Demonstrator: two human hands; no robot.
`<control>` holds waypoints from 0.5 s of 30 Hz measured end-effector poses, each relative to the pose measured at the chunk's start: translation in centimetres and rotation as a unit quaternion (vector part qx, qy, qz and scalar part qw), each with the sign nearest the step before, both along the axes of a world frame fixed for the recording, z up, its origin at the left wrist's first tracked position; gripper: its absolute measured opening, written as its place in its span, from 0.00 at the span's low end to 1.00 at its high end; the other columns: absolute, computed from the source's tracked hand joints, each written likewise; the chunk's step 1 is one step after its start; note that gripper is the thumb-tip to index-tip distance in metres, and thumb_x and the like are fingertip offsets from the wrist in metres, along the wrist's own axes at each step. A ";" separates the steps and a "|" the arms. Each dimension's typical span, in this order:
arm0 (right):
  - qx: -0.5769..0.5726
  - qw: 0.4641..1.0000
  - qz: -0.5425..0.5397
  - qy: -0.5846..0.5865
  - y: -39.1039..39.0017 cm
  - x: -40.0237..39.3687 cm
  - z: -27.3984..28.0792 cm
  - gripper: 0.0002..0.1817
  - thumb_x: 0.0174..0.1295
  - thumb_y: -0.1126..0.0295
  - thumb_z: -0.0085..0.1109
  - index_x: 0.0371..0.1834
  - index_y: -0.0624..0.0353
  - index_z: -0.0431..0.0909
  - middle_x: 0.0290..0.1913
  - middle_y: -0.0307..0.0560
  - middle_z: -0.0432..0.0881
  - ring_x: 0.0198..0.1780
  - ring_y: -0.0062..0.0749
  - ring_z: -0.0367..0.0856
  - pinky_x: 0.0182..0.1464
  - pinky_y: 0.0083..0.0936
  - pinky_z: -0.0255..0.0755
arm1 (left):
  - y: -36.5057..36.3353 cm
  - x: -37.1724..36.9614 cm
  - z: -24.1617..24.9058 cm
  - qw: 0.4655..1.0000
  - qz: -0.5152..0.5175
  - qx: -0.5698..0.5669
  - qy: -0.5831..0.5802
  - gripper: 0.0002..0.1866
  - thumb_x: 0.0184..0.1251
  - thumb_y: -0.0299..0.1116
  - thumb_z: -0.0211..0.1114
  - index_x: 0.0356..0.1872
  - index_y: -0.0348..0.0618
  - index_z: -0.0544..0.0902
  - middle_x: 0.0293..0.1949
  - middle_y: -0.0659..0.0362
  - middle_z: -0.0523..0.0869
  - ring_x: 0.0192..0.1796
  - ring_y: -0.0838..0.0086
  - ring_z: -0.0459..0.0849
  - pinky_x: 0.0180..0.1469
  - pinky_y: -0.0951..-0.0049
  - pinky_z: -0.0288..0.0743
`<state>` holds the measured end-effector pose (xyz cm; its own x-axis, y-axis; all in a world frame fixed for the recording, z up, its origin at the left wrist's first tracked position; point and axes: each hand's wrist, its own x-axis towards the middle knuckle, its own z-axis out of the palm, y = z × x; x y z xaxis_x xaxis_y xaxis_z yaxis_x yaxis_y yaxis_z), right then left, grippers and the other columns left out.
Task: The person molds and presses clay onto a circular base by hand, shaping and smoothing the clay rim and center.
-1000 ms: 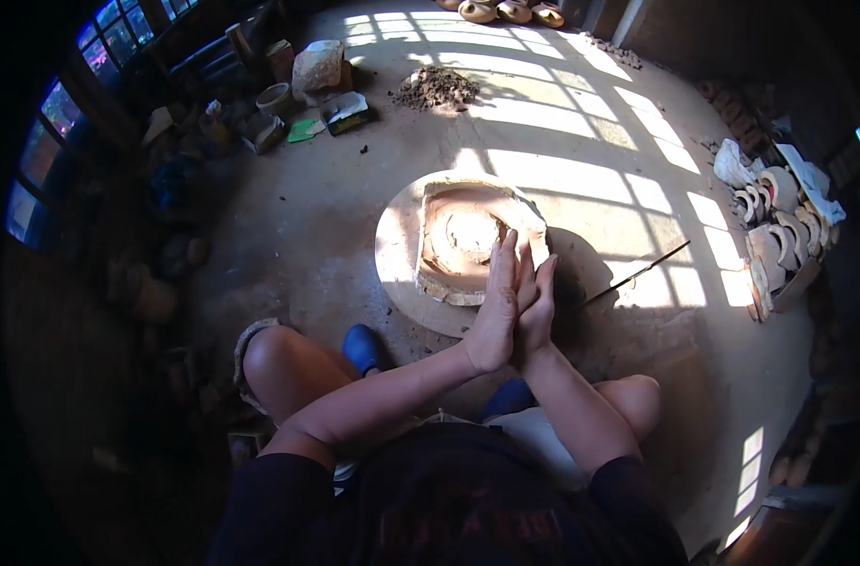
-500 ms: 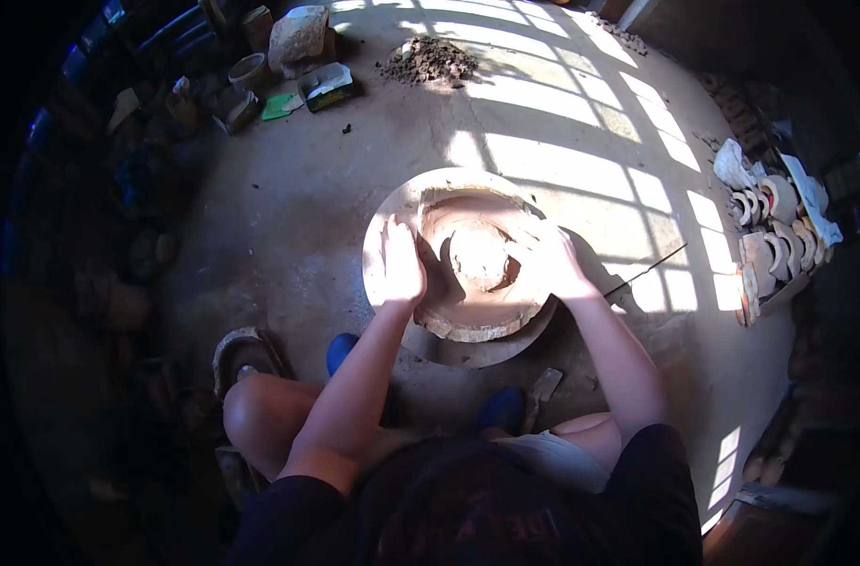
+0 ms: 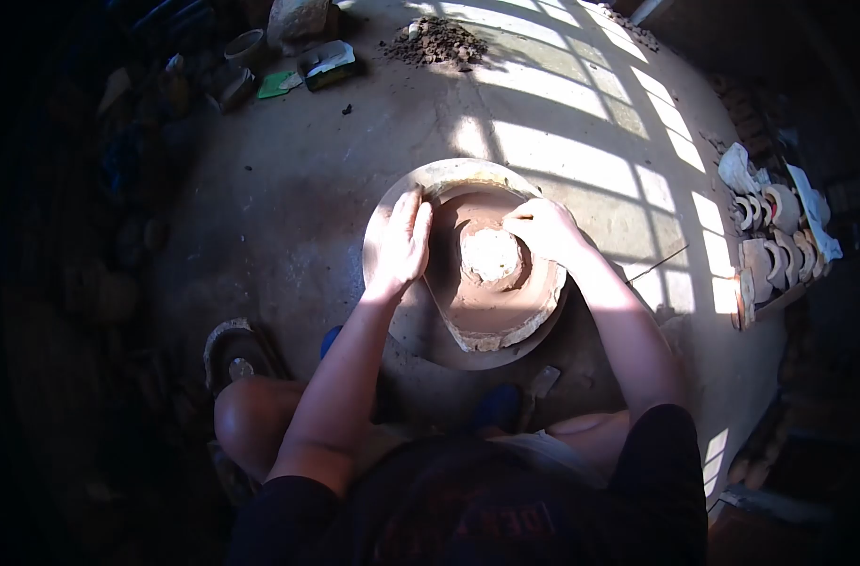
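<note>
Since half a second ago, both hands have closed in on the clay slab (image 3: 491,307) atop the round turntable (image 3: 401,325) at floor centre. Left hand (image 3: 397,243) lies flat and open at 9 o'clock; right hand (image 3: 543,229) curls loosely on the rim at 2 o'clock — gripping nothing. Damp clay looks soft, heavy, easily dented — best supported from beneath its edges.

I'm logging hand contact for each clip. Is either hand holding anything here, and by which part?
Nothing is lifted. The left hand lies flat on the clay slab at its left edge; the right hand presses its upper right rim.
</note>
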<state>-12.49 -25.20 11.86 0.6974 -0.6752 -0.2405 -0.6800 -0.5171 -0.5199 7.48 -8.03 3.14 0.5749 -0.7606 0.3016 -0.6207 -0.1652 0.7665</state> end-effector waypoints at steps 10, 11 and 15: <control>0.118 0.991 -0.056 -0.004 -0.5 -0.2 -0.9 0.16 0.61 0.59 0.68 0.44 0.57 0.92 0.42 0.56 0.91 0.48 0.51 0.89 0.55 0.42 0.80 | 1.0 -1.3 1.5 0.998 0.053 -0.025 0.006 0.10 0.78 0.34 0.60 0.46 0.37 0.83 0.48 0.46 0.84 0.54 0.49 0.82 0.60 0.56 0.76; 0.188 0.978 -0.089 0.017 -0.8 0.0 -1.0 0.16 0.60 0.59 0.68 0.44 0.57 0.92 0.42 0.56 0.91 0.48 0.51 0.89 0.55 0.41 0.80 | 1.2 -1.3 1.7 0.999 0.048 -0.007 0.008 0.10 0.78 0.34 0.60 0.44 0.36 0.82 0.46 0.44 0.82 0.53 0.48 0.82 0.60 0.54 0.76; -0.001 0.999 0.029 -0.037 -0.7 -0.3 -2.8 0.12 0.62 0.62 0.69 0.42 0.58 0.92 0.35 0.48 0.92 0.36 0.36 0.89 0.43 0.32 0.81 | 1.6 -0.7 0.5 0.997 0.076 0.024 -0.012 0.12 0.76 0.37 0.63 0.38 0.37 0.80 0.41 0.45 0.82 0.47 0.47 0.83 0.53 0.52 0.78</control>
<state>-12.83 -25.92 9.02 0.7511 -0.6335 -0.1861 -0.6089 -0.5556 -0.5662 6.79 -6.44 3.69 0.6779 -0.6788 0.2823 -0.6038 -0.2951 0.7405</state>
